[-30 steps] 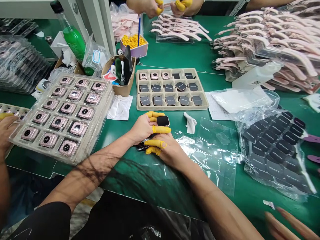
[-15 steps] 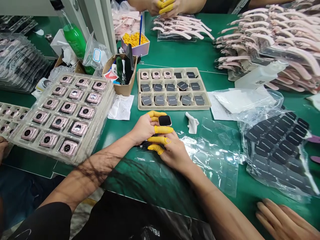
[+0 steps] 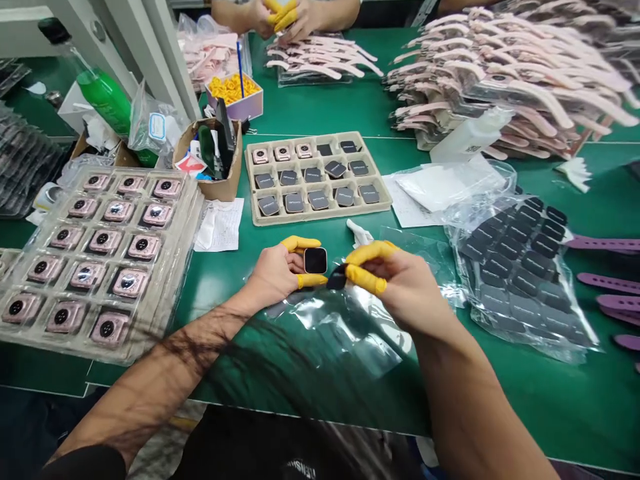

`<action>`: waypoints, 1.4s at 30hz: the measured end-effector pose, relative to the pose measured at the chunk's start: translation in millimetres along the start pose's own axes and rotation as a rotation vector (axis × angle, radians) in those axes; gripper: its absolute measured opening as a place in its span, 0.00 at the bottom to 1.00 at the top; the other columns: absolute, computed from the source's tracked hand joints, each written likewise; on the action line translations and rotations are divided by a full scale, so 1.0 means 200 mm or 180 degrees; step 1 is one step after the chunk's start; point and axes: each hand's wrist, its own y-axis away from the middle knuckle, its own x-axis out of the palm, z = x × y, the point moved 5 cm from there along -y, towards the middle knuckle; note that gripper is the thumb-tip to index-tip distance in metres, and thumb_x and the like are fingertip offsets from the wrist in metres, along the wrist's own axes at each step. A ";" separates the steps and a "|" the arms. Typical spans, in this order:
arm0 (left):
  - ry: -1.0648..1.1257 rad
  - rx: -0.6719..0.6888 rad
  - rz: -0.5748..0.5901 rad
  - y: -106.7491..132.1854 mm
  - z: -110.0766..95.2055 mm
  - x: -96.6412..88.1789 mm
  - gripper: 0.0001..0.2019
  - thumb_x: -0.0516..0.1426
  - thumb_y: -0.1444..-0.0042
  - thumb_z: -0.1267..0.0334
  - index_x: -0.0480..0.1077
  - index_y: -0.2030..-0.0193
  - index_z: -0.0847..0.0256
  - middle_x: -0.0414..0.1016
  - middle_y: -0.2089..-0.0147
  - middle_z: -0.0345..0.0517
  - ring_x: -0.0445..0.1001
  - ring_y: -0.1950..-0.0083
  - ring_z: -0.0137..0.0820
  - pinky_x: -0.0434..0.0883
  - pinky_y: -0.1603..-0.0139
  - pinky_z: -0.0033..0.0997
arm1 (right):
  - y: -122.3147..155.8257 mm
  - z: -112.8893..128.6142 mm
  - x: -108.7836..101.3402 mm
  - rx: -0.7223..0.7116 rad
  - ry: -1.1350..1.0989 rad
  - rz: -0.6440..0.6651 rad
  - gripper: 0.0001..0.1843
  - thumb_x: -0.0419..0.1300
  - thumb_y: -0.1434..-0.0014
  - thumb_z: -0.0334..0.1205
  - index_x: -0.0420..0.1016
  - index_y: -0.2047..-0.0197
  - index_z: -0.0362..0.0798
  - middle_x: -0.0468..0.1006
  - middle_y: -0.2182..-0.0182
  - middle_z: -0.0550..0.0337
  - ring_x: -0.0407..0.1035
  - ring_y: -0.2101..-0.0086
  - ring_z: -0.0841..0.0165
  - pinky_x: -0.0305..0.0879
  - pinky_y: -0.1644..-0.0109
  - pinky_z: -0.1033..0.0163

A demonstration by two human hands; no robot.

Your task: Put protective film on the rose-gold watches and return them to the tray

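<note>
My left hand point(image 3: 280, 270), in yellow finger cots, grips a square watch case point(image 3: 315, 261) by its edges, black screen facing up. Just right of it, my right hand point(image 3: 383, 273) pinches a thin black square film point(image 3: 337, 277) between thumb and forefinger; the film is tilted and apart from the watch. Beyond both hands lies a pulp tray point(image 3: 320, 215) with three pink watch cases in its back row and black square pieces in most other pockets. Clear plastic sheets point(image 3: 345, 340) lie under and near my hands.
Stacked trays of pink watch cases point(image 3: 117, 279) stand at left. A bag of black squares point(image 3: 525, 267) and purple straps point(image 3: 607, 280) are at right. Farther back are a cardboard box point(image 3: 227, 183), a green bottle point(image 3: 105, 100), piled pink straps point(image 3: 490, 73) and another person's hands point(image 3: 285, 19).
My right hand has drawn away from the watch to the right, now with the black film in its fingers. The camera view has turned right; the other person's hand at lower right is gone.
</note>
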 end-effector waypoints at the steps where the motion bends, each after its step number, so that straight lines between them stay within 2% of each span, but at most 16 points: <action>1: -0.0285 0.0036 0.0016 0.01 0.00 0.01 0.33 0.74 0.65 0.68 0.74 0.48 0.64 0.74 0.71 0.38 0.71 0.70 0.25 0.69 0.65 0.26 | -0.03 -0.04 -0.03 0.0254 -0.0046 -0.0058 0.16 0.75 0.54 0.51 0.78 0.66 0.52 0.78 0.72 0.60 0.72 0.71 0.68 0.72 0.69 0.61; 4: -0.0812 0.0142 0.0067 0.02 0.00 0.02 0.30 0.73 0.60 0.64 0.76 0.46 0.62 0.75 0.70 0.39 0.72 0.68 0.27 0.69 0.64 0.26 | -0.08 -0.15 -0.06 0.0913 -0.0267 -0.0051 0.26 0.79 0.62 0.49 0.78 0.62 0.48 0.79 0.73 0.62 0.69 0.75 0.73 0.64 0.76 0.67; 6: -0.0897 0.0154 0.0123 0.01 0.01 0.02 0.31 0.72 0.59 0.64 0.76 0.45 0.61 0.77 0.69 0.39 0.74 0.67 0.28 0.70 0.62 0.26 | -0.09 -0.20 -0.05 0.1206 -0.0339 -0.0051 0.27 0.80 0.66 0.48 0.78 0.64 0.45 0.79 0.75 0.62 0.68 0.76 0.74 0.61 0.78 0.70; 11: -0.1113 0.0164 0.0146 0.01 0.01 0.02 0.30 0.72 0.59 0.62 0.76 0.45 0.58 0.78 0.70 0.39 0.75 0.69 0.29 0.71 0.64 0.28 | -0.09 -0.21 -0.01 0.1338 -0.0655 -0.0179 0.26 0.81 0.70 0.45 0.78 0.69 0.44 0.80 0.74 0.61 0.74 0.73 0.71 0.74 0.69 0.66; 18: -0.1123 0.0171 0.0072 0.01 0.01 0.02 0.30 0.72 0.59 0.64 0.76 0.46 0.59 0.81 0.70 0.41 0.78 0.67 0.32 0.71 0.65 0.27 | -0.10 -0.24 0.01 0.1246 -0.0731 -0.0223 0.24 0.81 0.69 0.43 0.79 0.70 0.45 0.81 0.74 0.61 0.75 0.72 0.70 0.76 0.65 0.64; 27: -0.1329 0.0199 0.0098 0.00 -0.01 0.03 0.28 0.72 0.59 0.65 0.76 0.47 0.60 0.80 0.72 0.36 0.78 0.70 0.28 0.69 0.68 0.23 | -0.10 -0.27 0.00 0.1253 -0.0595 -0.0158 0.23 0.81 0.67 0.44 0.80 0.69 0.46 0.81 0.74 0.61 0.75 0.72 0.71 0.74 0.66 0.68; 37: -0.1403 0.0207 0.0067 0.00 -0.01 0.03 0.28 0.71 0.58 0.65 0.75 0.47 0.62 0.79 0.72 0.38 0.77 0.70 0.28 0.69 0.68 0.24 | -0.10 -0.26 0.01 0.1102 -0.0318 -0.0125 0.23 0.79 0.63 0.47 0.78 0.67 0.46 0.80 0.71 0.61 0.75 0.70 0.70 0.74 0.64 0.65; 39: -0.1347 0.0184 0.0034 0.00 0.00 0.02 0.28 0.71 0.58 0.64 0.75 0.48 0.62 0.79 0.72 0.38 0.77 0.70 0.28 0.70 0.67 0.25 | -0.10 -0.26 -0.01 0.1052 -0.0149 -0.0272 0.26 0.78 0.62 0.48 0.76 0.63 0.47 0.78 0.70 0.62 0.74 0.72 0.70 0.72 0.68 0.65; 40: -0.1260 0.0153 0.0013 0.00 0.01 0.02 0.28 0.72 0.59 0.64 0.75 0.48 0.62 0.79 0.71 0.39 0.77 0.70 0.28 0.71 0.66 0.25 | -0.11 -0.27 -0.03 0.0984 -0.0042 -0.0487 0.27 0.77 0.59 0.49 0.74 0.60 0.48 0.76 0.69 0.64 0.73 0.73 0.71 0.70 0.70 0.65; 42: -0.0880 0.0065 -0.0034 0.00 0.02 0.02 0.30 0.72 0.61 0.64 0.74 0.48 0.63 0.79 0.69 0.41 0.77 0.69 0.28 0.74 0.64 0.27 | -0.10 -0.26 -0.05 0.0643 0.0222 -0.0958 0.25 0.69 0.48 0.54 0.70 0.53 0.50 0.73 0.69 0.65 0.70 0.76 0.72 0.65 0.74 0.65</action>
